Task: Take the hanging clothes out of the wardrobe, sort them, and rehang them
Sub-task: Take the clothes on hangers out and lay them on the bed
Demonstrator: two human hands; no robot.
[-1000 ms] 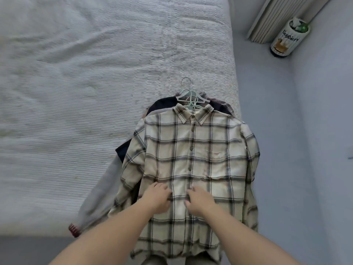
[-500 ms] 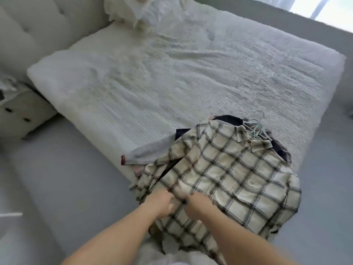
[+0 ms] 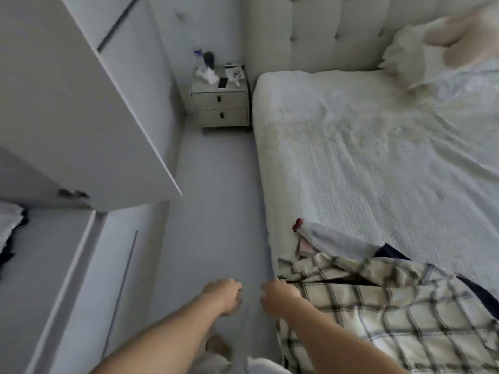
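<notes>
The plaid shirt (image 3: 391,314) lay on top of the pile of clothes at the near corner of the bed (image 3: 364,163), its hem drooping over the mattress edge towards the floor (image 3: 213,211). The fingers of the right hand (image 3: 279,298) were loosely curled just at the shirt's edge; whether they touched or pinched the cloth I could not tell. The fingers of the left hand (image 3: 224,295) were curled too, holding nothing, out over the floor and just beside the right hand. Under the shirt a grey sleeve (image 3: 334,240) with a red cuff stuck out across the bedcover, and a strip of dark navy cloth (image 3: 391,253) showed beside it. Farther off, a small two-drawer nightstand (image 3: 220,103) stood against the tufted headboard (image 3: 324,31), with a phone and some small blurred things on top. To the left a white wardrobe door (image 3: 89,109) stood open, and folded clothes (image 3: 9,233) showed at the picture's left edge.
</notes>
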